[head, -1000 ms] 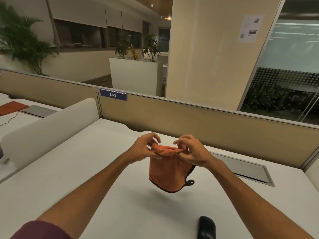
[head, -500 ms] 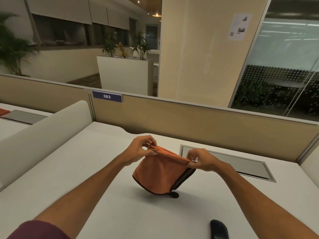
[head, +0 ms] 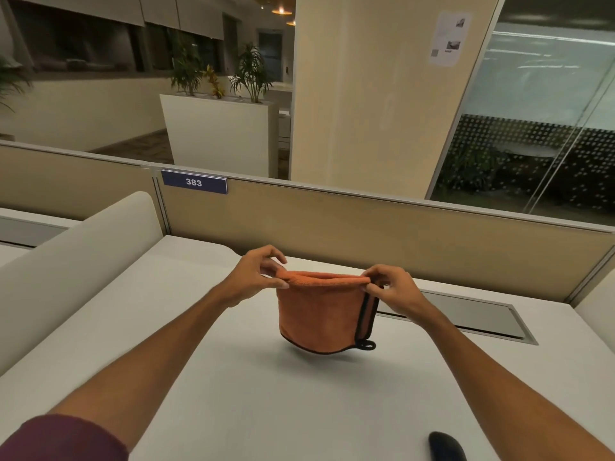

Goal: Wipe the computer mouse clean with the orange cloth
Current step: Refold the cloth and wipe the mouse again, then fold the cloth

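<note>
An orange cloth (head: 317,314) with a black hem and a small black loop hangs folded above the white desk (head: 233,377). My left hand (head: 254,276) pinches its top left corner. My right hand (head: 389,287) pinches the top right corner, so the top edge is stretched between them. The cloth's lower edge hangs just above the desktop. A black computer mouse (head: 446,446) lies on the desk at the bottom right, under my right forearm and cut off by the frame edge. Neither hand touches it.
A beige partition (head: 366,227) with a blue 383 label (head: 194,182) closes the desk's far side. A grey cable hatch (head: 466,316) sits in the desktop behind my right hand. A white rounded divider (head: 66,261) bounds the left side.
My hands have drawn apart, spreading the bunched cloth top into a straight edge. The cloth now hangs flatter and squarer, with its loop at the lower right.
</note>
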Motion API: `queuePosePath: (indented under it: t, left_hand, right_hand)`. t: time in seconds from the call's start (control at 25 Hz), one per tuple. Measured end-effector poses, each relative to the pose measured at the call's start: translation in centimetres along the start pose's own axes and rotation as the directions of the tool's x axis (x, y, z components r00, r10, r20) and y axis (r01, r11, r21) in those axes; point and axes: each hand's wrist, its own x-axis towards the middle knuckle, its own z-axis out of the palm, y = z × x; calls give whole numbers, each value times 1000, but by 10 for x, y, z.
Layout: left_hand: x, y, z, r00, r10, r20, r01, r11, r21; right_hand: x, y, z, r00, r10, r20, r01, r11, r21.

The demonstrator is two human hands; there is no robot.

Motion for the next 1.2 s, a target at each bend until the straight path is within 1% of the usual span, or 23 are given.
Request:
queuePosePath:
  t: [0.08, 0.16, 0.24, 0.32, 0.44, 0.56, 0.64, 0.76, 0.84, 1.04, 1.12, 1.16, 1.2]
  left_hand:
    - [7, -5, -7, 1000, -11, -3, 10, 999, -45]
    - [14, -8, -15, 1000, -20, 12, 20, 997, -79]
    - [22, -11, -25, 998, -32, 50, 39, 990, -133]
    - [35, -16, -35, 993, -66, 93, 82, 981, -174]
    - [61, -31, -47, 971, -166, 170, 193, 969, -156]
    - [88, -60, -45, 950, -252, 187, 271, 959, -83]
    - [106, -84, -34, 952, -277, 128, 286, 957, -55]
    - [135, -122, -15, 952, -305, -30, 304, 952, -33]
    - [153, -144, -2, 932, -339, -127, 342, 940, -3]
    - [184, -181, 28, 874, -403, -271, 423, 906, 19]
    - [189, -194, 35, 855, -415, -310, 440, 898, 12]
    - [188, -198, 38, 852, -415, -320, 448, 894, 33]
    - [185, -202, 42, 855, -396, -334, 447, 890, 89]
  right_hand:
    - [4, -3, 5, 999, 19, -38, -15, 996, 89]
    - [9, -7, 9, 998, 49, -35, -42, 982, 184]
    - [15, -11, 10, 996, 88, 18, -90, 967, 240]
    - [26, -10, 11, 986, 129, 106, -155, 944, 291]
    - [48, -2, 15, 955, 201, 220, -267, 905, 331]
    - [76, 21, 29, 915, 279, 292, -359, 893, 271]
    - [95, 41, 44, 901, 327, 286, -395, 892, 222]
    - [125, 70, 71, 898, 398, 188, -429, 887, 171]
    - [145, 89, 86, 891, 436, 123, -450, 883, 132]
    - [174, 128, 116, 860, 509, 17, -510, 860, 29]
    - [178, 139, 125, 869, 493, -48, -495, 862, -104]
    - [177, 142, 129, 876, 476, -79, -482, 856, -185]
    - [173, 143, 134, 884, 453, -113, -466, 847, -256]
